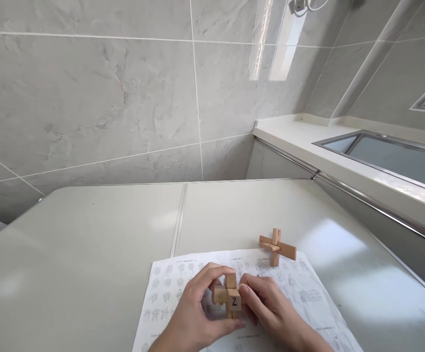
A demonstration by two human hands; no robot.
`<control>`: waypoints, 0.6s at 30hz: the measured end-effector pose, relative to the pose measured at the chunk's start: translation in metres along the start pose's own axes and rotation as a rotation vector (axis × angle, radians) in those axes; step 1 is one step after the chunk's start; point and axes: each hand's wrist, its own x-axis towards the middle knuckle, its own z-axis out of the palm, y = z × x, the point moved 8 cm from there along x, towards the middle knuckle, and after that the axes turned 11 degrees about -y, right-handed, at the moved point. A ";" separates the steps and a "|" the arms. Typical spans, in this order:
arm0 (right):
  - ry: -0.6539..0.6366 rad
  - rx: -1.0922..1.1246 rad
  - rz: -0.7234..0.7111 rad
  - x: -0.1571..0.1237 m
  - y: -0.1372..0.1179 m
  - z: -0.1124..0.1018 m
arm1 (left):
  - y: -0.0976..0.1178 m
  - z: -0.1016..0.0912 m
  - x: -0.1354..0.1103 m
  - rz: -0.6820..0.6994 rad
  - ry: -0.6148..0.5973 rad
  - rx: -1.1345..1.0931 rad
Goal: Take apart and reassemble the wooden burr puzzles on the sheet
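"Left hand [193, 308] clamped around the numbered wooden burr puzzle [230, 295], right hand [273, 305] pinching its right side. Is that secure?"

"Fairly, I'd judge. Looseness is the danger: if the left forefinger and thumb ease off, the interlocked bars could slide and the cluster come apart. A hard sideways push from the right might do it too."

"Where would a dropped bar land?"

"Probably on the printed diagram sheet [305, 278] under the grip. Beyond the grip and to its right, by the sheet's far edge, sits a crossed wooden assembly [276, 248]; a forward swing of the right hand might knock that over."

"How wide is the left hand spread?"

"Only to the puzzle's length: forefinger curled over the far end, thumb against the near one. Between them, a block end marked 2 [234, 301] faces up at the wearer."

"And the right?"

"Thumb and forefinger are together, apparently on a bar's end, though they hide most of it. How firmly, I can't tell."
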 end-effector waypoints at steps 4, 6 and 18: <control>-0.023 0.212 0.081 0.002 0.005 0.005 | -0.007 0.002 0.000 -0.028 -0.028 -0.029; -0.036 0.380 0.125 0.003 0.009 0.008 | -0.015 0.001 0.000 -0.062 -0.030 -0.047; 0.173 1.141 0.270 0.002 0.030 -0.001 | -0.021 -0.060 0.000 -0.121 0.367 0.295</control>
